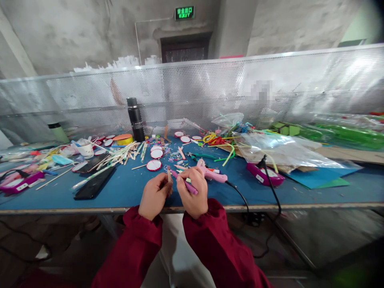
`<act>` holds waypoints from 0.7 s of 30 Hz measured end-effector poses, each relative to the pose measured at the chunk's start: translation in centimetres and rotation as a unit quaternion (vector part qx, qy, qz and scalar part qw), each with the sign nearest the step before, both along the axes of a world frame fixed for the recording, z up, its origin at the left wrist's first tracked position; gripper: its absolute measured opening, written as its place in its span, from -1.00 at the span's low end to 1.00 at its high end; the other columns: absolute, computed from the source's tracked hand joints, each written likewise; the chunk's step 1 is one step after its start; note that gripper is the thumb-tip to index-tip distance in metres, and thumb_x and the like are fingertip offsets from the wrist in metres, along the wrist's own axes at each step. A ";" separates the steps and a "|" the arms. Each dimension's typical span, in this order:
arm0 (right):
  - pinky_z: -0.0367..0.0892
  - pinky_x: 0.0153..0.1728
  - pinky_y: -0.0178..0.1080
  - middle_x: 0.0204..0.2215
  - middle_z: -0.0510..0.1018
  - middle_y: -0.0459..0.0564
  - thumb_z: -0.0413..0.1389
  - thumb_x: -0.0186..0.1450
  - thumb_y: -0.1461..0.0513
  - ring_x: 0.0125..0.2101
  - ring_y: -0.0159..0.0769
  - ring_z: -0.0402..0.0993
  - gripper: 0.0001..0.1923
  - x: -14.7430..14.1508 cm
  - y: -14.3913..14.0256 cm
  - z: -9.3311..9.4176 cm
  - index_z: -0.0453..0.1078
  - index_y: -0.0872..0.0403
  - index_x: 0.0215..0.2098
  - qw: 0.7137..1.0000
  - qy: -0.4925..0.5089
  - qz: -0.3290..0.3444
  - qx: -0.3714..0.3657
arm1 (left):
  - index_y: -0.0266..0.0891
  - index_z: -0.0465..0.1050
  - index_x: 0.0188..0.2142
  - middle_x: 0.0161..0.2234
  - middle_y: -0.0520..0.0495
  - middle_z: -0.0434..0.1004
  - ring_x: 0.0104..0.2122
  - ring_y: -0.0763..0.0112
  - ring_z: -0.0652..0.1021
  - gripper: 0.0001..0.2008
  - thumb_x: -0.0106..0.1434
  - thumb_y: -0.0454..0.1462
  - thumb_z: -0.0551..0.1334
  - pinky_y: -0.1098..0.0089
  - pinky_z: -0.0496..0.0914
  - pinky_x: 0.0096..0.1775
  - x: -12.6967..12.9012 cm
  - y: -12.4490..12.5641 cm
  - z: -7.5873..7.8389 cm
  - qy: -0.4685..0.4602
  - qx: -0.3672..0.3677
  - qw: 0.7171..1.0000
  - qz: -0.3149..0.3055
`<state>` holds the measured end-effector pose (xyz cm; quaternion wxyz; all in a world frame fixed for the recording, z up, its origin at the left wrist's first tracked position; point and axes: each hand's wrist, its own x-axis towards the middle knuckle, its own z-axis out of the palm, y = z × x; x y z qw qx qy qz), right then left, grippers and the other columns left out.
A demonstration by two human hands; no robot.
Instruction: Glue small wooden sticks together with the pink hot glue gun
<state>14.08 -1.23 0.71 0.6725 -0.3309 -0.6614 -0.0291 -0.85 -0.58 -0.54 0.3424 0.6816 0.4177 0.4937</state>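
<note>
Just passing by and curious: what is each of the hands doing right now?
Left hand: closed on a small wooden stick.
Right hand: closed on a purple stick.

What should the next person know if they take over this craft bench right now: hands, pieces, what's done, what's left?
Left hand: pinches a short wooden stick, upright, at the near table edge.
Right hand: holds a purple stick, its tip angled toward the wooden one.
Pink glue gun: lies on the blue table just beyond the right hand, corded.
Done: cannot tell whether the two sticks are joined.
Left: likely joining them; more sticks and red-rimmed discs lie beyond.
</note>
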 end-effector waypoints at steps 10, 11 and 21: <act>0.34 -0.17 -0.08 -0.49 0.53 -0.14 0.11 0.33 0.35 -0.39 -0.26 0.46 -0.81 -0.1 -0.1 0.1 0.31 -0.02 -0.42 1.000 0.003 0.007 -0.006 | -0.19 0.37 -0.39 -0.51 0.10 0.42 -0.50 0.45 0.41 -0.81 0.37 -0.20 0.21 0.42 0.29 -0.39 -0.1 0.1 -0.3 0.008 0.008 1.000 -0.003; 0.34 -0.17 -0.08 -0.48 0.54 -0.15 0.11 0.33 0.35 -0.38 -0.26 0.46 -0.81 -0.1 -0.1 0.1 0.32 -0.02 -0.41 1.000 0.004 0.007 -0.004 | -0.19 0.37 -0.38 -0.51 0.10 0.42 -0.51 0.45 0.41 -0.81 0.37 -0.20 0.21 0.42 0.28 -0.39 -0.1 0.1 -0.3 0.009 0.007 1.000 -0.002; 0.33 -0.15 -0.08 -0.45 0.55 -0.14 0.11 0.35 0.35 -0.37 -0.27 0.46 -0.83 -0.1 0.1 -0.1 0.34 -0.01 -0.38 1.000 0.004 0.013 0.003 | -0.19 0.38 -0.38 -0.51 0.10 0.41 -0.50 0.45 0.40 -0.83 0.36 -0.22 0.20 0.44 0.28 -0.39 0.0 -0.1 -0.3 0.019 0.011 1.000 0.000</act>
